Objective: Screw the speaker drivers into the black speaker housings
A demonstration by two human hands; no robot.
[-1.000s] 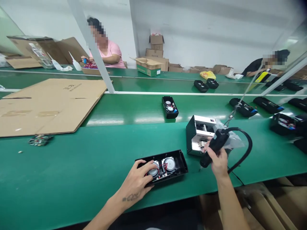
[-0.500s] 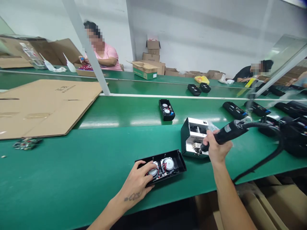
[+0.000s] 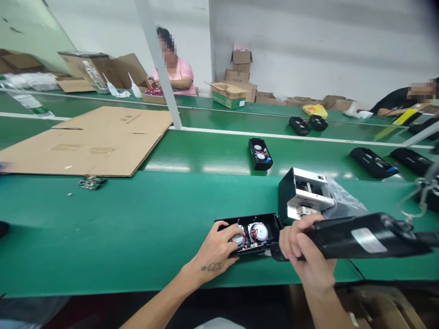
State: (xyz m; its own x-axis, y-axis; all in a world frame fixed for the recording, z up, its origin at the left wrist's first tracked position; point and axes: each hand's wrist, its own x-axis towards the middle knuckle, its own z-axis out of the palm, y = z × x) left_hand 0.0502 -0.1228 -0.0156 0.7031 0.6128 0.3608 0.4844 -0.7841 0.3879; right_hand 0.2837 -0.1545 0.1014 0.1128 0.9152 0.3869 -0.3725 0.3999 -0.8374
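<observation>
My left hand grips the left end of a black speaker housing lying open side up on the green bench. Two round silver speakers with red wires sit inside it. In my right hand is a black electric screwdriver, held nearly level, its front end at the housing's right front edge. The tip is hard to make out. Just behind stands a silver and black screw feeder, partly covered by my right hand.
A flattened cardboard sheet lies at the left, with a small circuit board by its edge. Another speaker housing rests on the belt, and more black housings are at the right. Two people sit across the line.
My right hand has brought the screwdriver from the screw feeder to the housing's right front edge. My left hand stays on the housing. The camera view has swung left.
</observation>
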